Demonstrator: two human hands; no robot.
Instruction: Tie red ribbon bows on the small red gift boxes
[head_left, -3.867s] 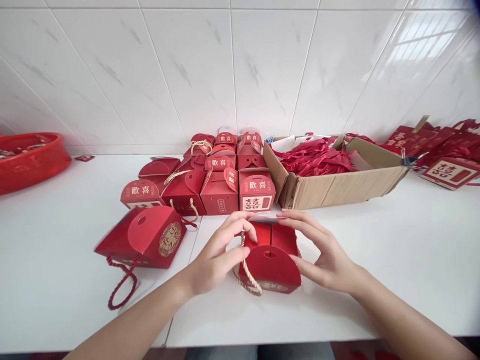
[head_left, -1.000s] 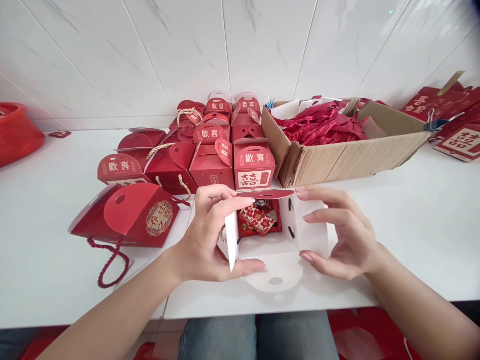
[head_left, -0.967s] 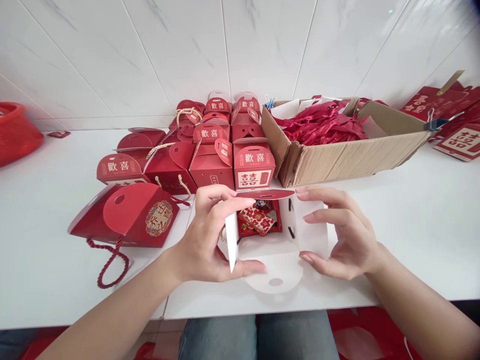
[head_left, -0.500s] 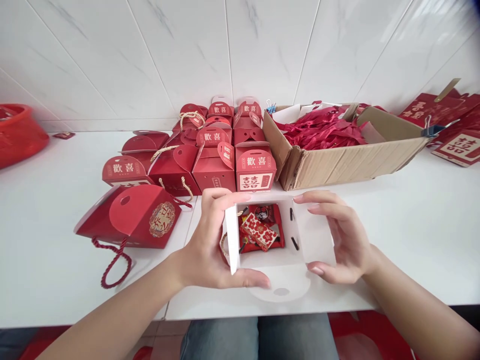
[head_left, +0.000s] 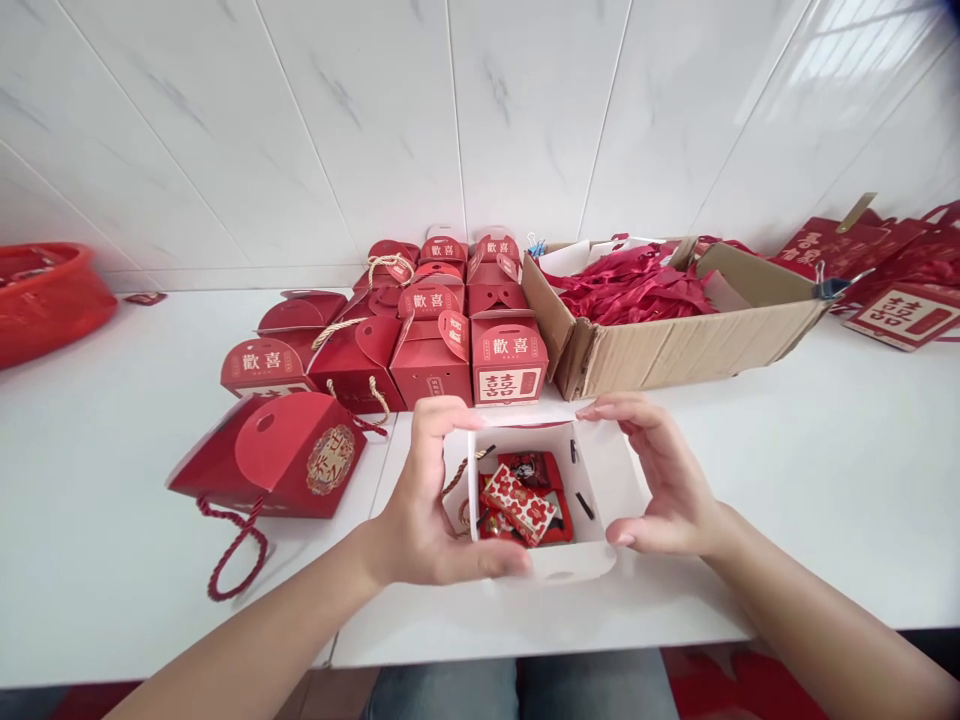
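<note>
An opened gift box (head_left: 536,437) with a white inside stands near the table's front edge. Red wrapped packets (head_left: 551,475) and a small flower-patterned packet (head_left: 521,503) lie in it. My left hand (head_left: 439,510) grips its left side, thumb along the front and fingers at the back corner. On the right side, my right hand (head_left: 660,480) holds the box between thumb and fingers, beside the folded-out side flap. A twisted cord shows at the left of the box.
Several closed red boxes (head_left: 431,360) stand behind. A red box with a rope handle (head_left: 285,450) is at the left. Behind right is a cardboard box (head_left: 675,350) of red ribbons (head_left: 637,285). A red basin (head_left: 52,300) sits far left, red bags (head_left: 900,315) far right.
The front flap has tipped up towards the box, and the side flaps have shifted between my hands. Both hands still hold the box. The view has tilted up slightly.
</note>
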